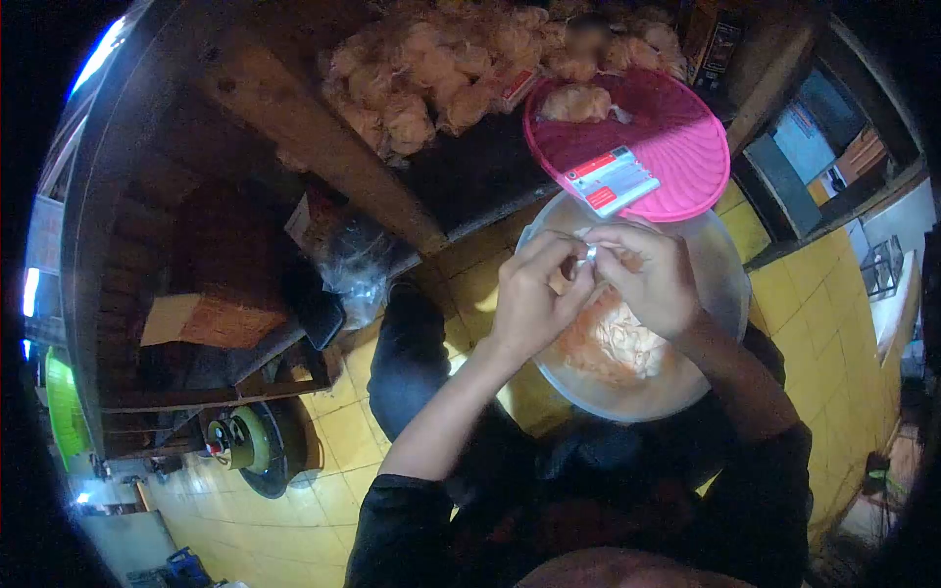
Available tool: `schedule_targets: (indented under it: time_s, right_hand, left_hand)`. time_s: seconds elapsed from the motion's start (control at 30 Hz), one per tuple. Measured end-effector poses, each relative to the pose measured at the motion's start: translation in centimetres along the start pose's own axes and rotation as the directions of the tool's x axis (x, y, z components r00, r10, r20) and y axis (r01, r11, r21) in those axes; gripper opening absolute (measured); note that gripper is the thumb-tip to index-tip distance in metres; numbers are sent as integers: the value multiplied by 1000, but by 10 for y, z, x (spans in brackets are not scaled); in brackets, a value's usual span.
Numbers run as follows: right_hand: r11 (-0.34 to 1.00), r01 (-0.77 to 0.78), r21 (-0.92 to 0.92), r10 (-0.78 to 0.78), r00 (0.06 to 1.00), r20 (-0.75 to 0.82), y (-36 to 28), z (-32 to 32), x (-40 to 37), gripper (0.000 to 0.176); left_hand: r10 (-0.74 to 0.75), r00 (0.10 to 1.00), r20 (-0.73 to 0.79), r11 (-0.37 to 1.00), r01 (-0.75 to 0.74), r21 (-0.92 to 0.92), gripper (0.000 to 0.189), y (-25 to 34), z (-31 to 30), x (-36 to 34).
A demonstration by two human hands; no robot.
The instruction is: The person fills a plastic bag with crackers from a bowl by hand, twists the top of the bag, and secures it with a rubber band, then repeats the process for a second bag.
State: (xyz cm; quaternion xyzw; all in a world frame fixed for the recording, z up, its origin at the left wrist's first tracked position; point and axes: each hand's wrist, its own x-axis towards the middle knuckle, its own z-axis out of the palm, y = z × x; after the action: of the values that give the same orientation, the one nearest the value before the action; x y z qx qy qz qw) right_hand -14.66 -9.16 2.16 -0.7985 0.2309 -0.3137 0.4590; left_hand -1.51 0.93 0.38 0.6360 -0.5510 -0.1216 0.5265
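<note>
Both my hands meet over a large translucent tub (727, 294) that stands at my lap. My left hand (544, 294) is closed, thumb and fingertips pinched together. Facing it, my right hand (652, 269) is closed too, pinching the same small, shiny white piece (590, 254), whose kind I cannot make out. Below them, pale, thin crumpled pieces (627, 338) lie in the tub. Just beyond the tub's far rim is a round pink plastic tray (691, 132). On it lie a white and red pack (613, 181) and a filled clear bag (576, 103).
Many filled bags (421, 73) are heaped on the dark wooden table at the back. A cardboard box (216, 318) and clear plastic bags (358, 269) are on the left. A green gas cylinder (253, 439) stands on the yellow tiled floor (343, 431).
</note>
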Motion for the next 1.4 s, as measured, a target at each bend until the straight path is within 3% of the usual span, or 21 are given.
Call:
schedule_targets:
  time_s: [0.1, 0.17, 0.2, 0.27, 0.33, 0.4, 0.5, 0.6, 0.73, 0.8, 0.87, 0.9, 0.93, 1.03, 1.07, 1.1, 1.17, 1.4]
  right_hand:
    - [996, -74, 39, 69, 992, 109, 7, -2, 0, 15]
    - [999, -36, -32, 40, 993, 114, 12, -1, -1, 15]
    - [995, -1, -101, 13, 993, 117, 15, -1, -2, 15]
    - [997, -7, -82, 17, 992, 127, 20, 2, -3, 14]
    - [998, -17, -63, 25, 991, 132, 20, 3, -3, 14]
    - [988, 133, -80, -119, 980, 161, 15, 1, 1, 12]
    - [970, 235, -58, -222, 959, 177, 15, -2, 6, 12]
    - [976, 214, 33, -215, 941, 263, 16, -7, 8, 13]
    - [955, 297, 19, -289, 913, 287, 21, -12, 8, 14]
    - [978, 205, -36, -188, 945, 269, 18, -12, 6, 16]
    - [976, 212, -47, -195, 951, 238, 9, -9, 5, 15]
    - [973, 222, -63, -205, 958, 203, 4, -7, 5, 14]
    - [973, 220, -64, -203, 958, 202, 1, -5, 4, 14]
    - [973, 214, -82, -201, 969, 141, -2, -2, 3, 14]
    - [915, 364, -173, -348, 930, 117, 2, 0, 4, 15]
    - [827, 497, -264, -487, 867, 107, 5, 1, 3, 16]
    - [798, 516, -312, -509, 854, 111, 9, 3, 1, 19]
    - [639, 500, -584, -517, 842, 155, 12, -2, 0, 23]
  left_hand:
    - [90, 996, 9, 992, -90, 87, 15, -6, 0, -2]
    - [223, 970, 98, 941, -240, 239, 18, -10, 0, -2]
    - [223, 970, 97, 941, -241, 238, 18, -9, 0, -2]
    - [371, 926, 67, 858, -370, 355, 21, -7, -1, 0]
    - [409, 911, 62, 821, -396, 410, 23, -3, -1, 1]
    - [447, 893, 55, 782, -419, 461, 25, 1, -1, 3]
    - [482, 876, 34, 734, -425, 530, 27, 4, -2, 6]
    - [475, 878, 52, 735, -429, 525, 25, 5, -6, 6]
    - [383, 923, 51, 862, -376, 340, 18, -5, -5, 3]
    - [331, 942, 47, 906, -332, 264, 16, -8, -5, 2]
    - [122, 992, 6, 989, -122, 82, 11, -7, -4, 0]
    - [122, 992, 8, 989, -123, 83, 11, -7, -3, 0]
    - [29, 999, -26, 998, -31, -53, 12, -8, -2, -1]
    - [-135, 990, -43, 937, 114, -331, 13, -10, 1, -2]
    - [-201, 979, -29, 870, 164, -464, 13, -10, 1, -2]
    - [-200, 980, -27, 870, 165, -464, 13, -9, 1, -1]
    - [-293, 956, -9, 799, 240, -551, 14, -7, 2, 0]
    - [-349, 937, -7, 740, 271, -615, 17, -12, 4, -3]
